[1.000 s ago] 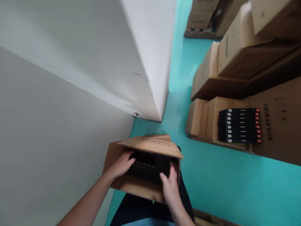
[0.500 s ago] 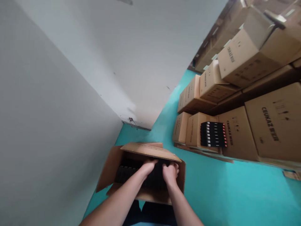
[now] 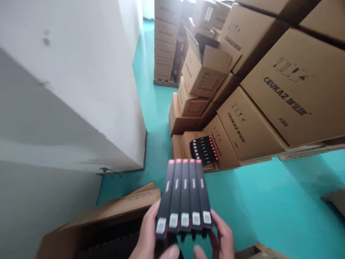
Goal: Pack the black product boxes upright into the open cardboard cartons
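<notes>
A row of several slim black boxes [image 3: 185, 194] with red ends and white labels is squeezed between my two hands, above the floor. My left hand [image 3: 148, 230] presses on the left side of the row, its thumb underneath near the labelled end. On the right side, my right hand [image 3: 221, 233] closes round the last box. Below and to the left stands an open carton [image 3: 54, 241], its flap raised, with more dark boxes inside in shadow. Ahead, a similar group of black boxes [image 3: 203, 149] lies on top of a low carton.
Stacked brown cartons [image 3: 285, 86] fill the right side, one open carton [image 3: 202, 72] among them. A white wall corner [image 3: 129, 108] stands on the left. Turquoise floor [image 3: 256, 201] runs between. A pallet edge [image 3: 335, 201] shows at far right.
My hands have come up out of the open carton with the row of black boxes between them. The view has turned right, toward the stacked cartons.
</notes>
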